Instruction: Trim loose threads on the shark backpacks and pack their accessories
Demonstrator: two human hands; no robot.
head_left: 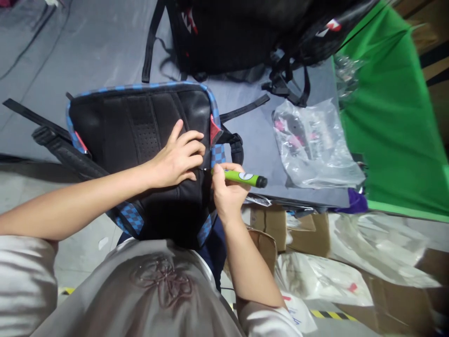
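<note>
A black backpack (115, 126) with blue checkered edging lies back panel up, partly on the grey table and reaching over its near edge toward my body. My left hand (178, 157) rests on its panel, fingers spread, with nothing in it. At the backpack's right edge, my right hand (229, 187) is closed around a bright green marker (242, 177). Its black end points right, and the other end meets the backpack's side beside my left fingertips. Whether the tip touches the surface I cannot make out.
Another black bag (238, 37) stands at the back of the grey table (98, 47). A clear plastic bag (312, 145) lies to the right, near a green cloth panel (393, 112). Cardboard boxes (268, 222) and white plastic bags (322, 276) sit below on the right.
</note>
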